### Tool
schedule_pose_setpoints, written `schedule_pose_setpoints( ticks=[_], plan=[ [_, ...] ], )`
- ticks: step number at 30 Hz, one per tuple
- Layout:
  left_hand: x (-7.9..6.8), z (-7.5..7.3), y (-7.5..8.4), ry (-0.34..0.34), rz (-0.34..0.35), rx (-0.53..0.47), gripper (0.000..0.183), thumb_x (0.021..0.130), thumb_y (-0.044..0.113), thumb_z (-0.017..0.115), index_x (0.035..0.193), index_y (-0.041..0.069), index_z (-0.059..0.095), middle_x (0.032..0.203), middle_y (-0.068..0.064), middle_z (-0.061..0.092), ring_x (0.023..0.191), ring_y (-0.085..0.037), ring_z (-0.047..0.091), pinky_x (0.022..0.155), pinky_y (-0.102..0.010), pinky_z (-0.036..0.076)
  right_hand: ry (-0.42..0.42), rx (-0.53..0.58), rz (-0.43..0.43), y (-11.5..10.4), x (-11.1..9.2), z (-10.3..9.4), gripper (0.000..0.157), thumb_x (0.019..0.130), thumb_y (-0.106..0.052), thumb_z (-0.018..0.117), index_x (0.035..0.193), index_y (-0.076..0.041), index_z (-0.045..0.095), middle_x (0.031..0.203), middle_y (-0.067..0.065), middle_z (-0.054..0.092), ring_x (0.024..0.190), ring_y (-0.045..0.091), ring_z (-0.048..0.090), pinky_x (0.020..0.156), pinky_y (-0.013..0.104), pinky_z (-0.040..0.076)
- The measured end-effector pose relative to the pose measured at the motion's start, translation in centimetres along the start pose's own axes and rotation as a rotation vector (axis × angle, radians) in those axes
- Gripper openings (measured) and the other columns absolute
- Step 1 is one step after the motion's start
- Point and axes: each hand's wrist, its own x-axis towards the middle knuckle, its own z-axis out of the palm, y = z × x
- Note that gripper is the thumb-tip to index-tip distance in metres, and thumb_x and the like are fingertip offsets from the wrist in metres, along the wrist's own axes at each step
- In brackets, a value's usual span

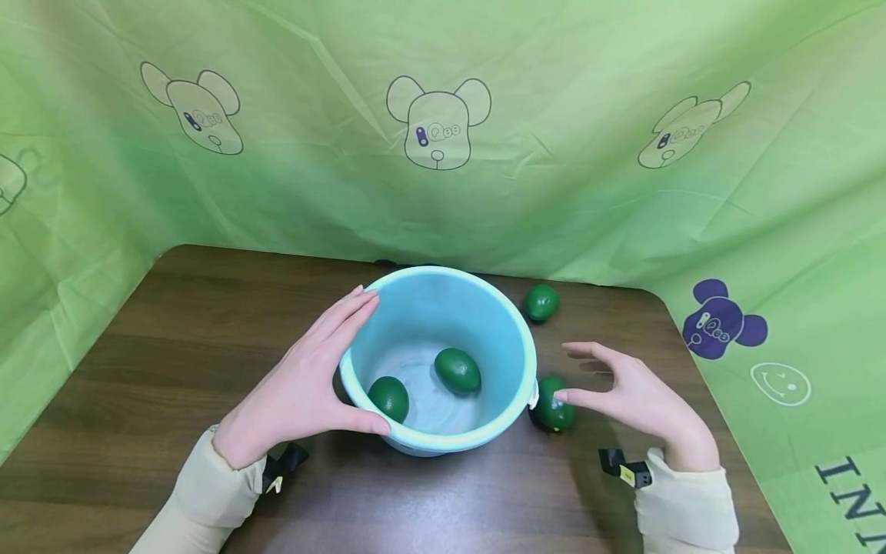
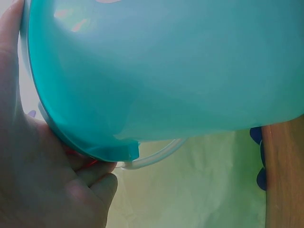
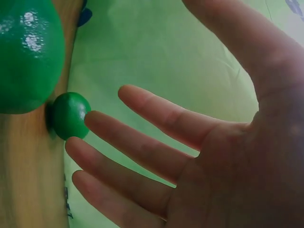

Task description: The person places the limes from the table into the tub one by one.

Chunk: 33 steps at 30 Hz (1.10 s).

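A light blue bucket (image 1: 450, 442) stands upright at the middle of the table. My left hand (image 1: 298, 392) holds its left side, thumb on the near rim and fingers spread along the far-left rim. In the left wrist view some fingers curl against the bucket's rim beside the pale handle (image 2: 159, 154). Two shiny green limes (image 1: 457, 372) lie inside on the bottom. My right hand (image 1: 644, 400) hovers right of the bucket, its fingers and thumb apart, holding nothing. Just by its thumb tip is another lime (image 1: 554, 412) on the table, which shows large in the right wrist view.
One more lime (image 1: 541, 302) lies behind, near the table's far edge. The brown wooden table (image 1: 173, 338) is enclosed at the back and sides by green cloth (image 1: 554, 215) printed with bear heads. Black wrist straps (image 1: 284, 465) sit at both cuffs.
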Motion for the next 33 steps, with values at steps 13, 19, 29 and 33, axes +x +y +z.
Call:
schedule_pose_setpoints(
  ticks=[13, 19, 29, 33],
  plan=[
    [0.0, 0.0, 0.0, -0.001, 0.006, 0.002, 0.123, 0.054, 0.074, 0.072, 0.151, 0.020, 0.018, 0.154, 0.007, 0.011, 0.139, -0.013, 0.010, 0.104, -0.042, 0.029, -0.091, 0.023, -0.014, 0.1, 0.1, 1.0, 0.079, 0.068, -0.054, 0.077, 0.132, -0.016, 0.051, 0.124, 0.007, 0.057, 0.111, 0.029, 0.053, 0.087, 0.050, 0.044],
    [0.0, -0.1, 0.0, 0.000, 0.005, 0.002, 0.123, 0.054, 0.074, 0.072, 0.151, 0.020, 0.019, 0.154, 0.007, 0.011, 0.139, -0.012, 0.010, 0.104, -0.042, 0.029, -0.139, 0.044, -0.022, 0.0, 0.2, 1.3, 0.080, 0.067, -0.052, 0.079, 0.130, -0.012, 0.052, 0.118, 0.002, 0.060, 0.110, 0.026, 0.055, 0.088, 0.049, 0.044],
    [0.0, 0.0, 0.0, 0.006, 0.012, 0.007, 0.123, 0.054, 0.074, 0.072, 0.151, 0.019, 0.019, 0.154, 0.007, 0.012, 0.139, -0.013, 0.010, 0.105, -0.042, 0.028, -0.169, 0.076, -0.013, 0.3, 0.7, 1.7, 0.080, 0.066, -0.048, 0.081, 0.130, -0.010, 0.051, 0.111, 0.000, 0.062, 0.106, 0.024, 0.057, 0.086, 0.045, 0.046],
    [0.0, 0.1, -0.1, 0.000, 0.007, 0.000, 0.124, 0.054, 0.073, 0.073, 0.151, 0.020, 0.018, 0.154, 0.007, 0.012, 0.139, -0.012, 0.010, 0.104, -0.042, 0.029, -0.196, 0.093, -0.011, 0.5, 0.9, 1.9, 0.079, 0.068, -0.044, 0.082, 0.130, -0.007, 0.051, 0.112, 0.004, 0.062, 0.103, 0.025, 0.058, 0.083, 0.042, 0.048]
  ],
)
